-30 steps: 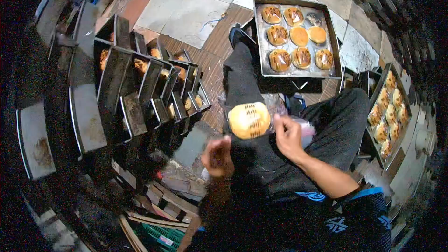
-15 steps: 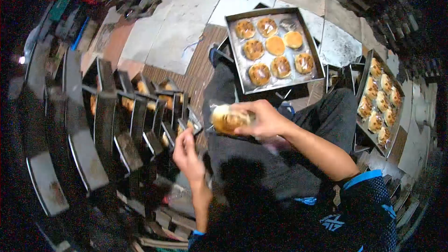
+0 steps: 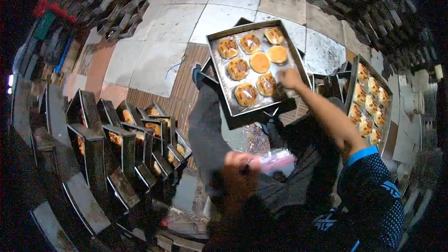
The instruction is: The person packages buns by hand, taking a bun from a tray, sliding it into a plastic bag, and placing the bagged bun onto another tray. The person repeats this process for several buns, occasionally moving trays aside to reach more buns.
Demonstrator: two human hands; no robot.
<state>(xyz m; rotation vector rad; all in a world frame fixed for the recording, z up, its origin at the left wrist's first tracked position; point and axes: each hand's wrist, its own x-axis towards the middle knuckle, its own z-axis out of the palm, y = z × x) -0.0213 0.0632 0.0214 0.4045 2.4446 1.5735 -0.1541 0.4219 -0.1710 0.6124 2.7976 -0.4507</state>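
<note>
My right hand, smeared by motion, is at the lower right corner of the square metal tray, and it covers the bun spot there. Buns lie in rows in this tray. A bagged bun with a browned top is just left of that hand, and a plain golden bun sits farther up. Over my lap, my left hand is blurred, its fingers closed at the left edge of a bundle of clear plastic bags with a pink band.
A second tray of bagged buns stands at my right. On the left, several stacked dark metal trays hold more buns. Tiled floor lies beyond my legs, with more stacked trays along its edges.
The bagged bun from my right hand now appears to be in the tray's upper right spot. That hand has moved to the lower right corner; my left hand has come across to the plastic bags.
</note>
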